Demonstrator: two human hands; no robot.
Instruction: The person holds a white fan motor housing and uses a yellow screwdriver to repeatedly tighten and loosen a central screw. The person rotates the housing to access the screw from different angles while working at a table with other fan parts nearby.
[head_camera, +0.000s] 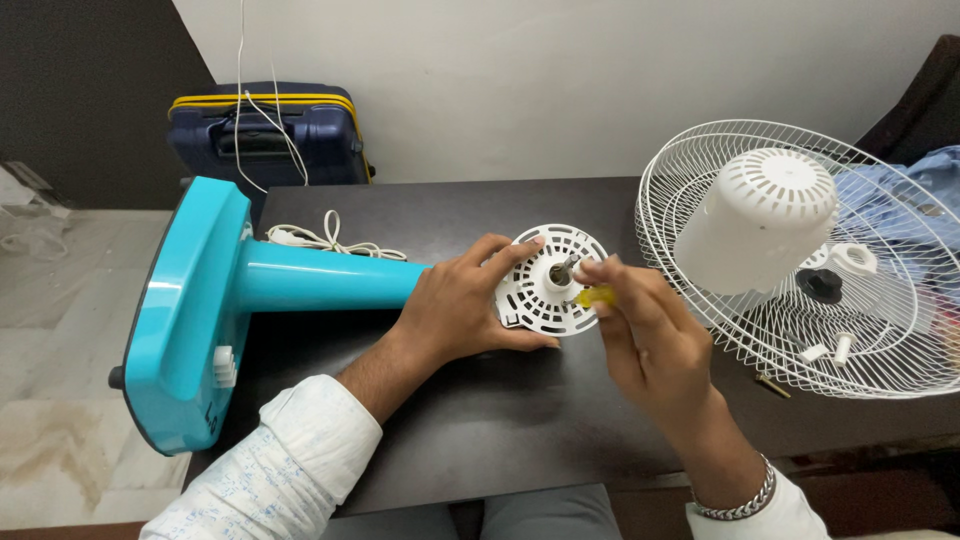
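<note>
Dark worktop (520, 420) below a pale wall carries one turquoise fan stand (230, 290) lying on its side, its motor end hidden behind the left hand (455, 305), which grips the rim of one white slotted motor plate (550, 290). Right hand (645, 335) pinches a small yellow tool (597, 296), probably a screwdriver, its tip lost at the centre shaft. One wire fan guard (880, 340), cut off at right, holds one white motor cover (765, 215) and several small loose parts, hard to make out
</note>
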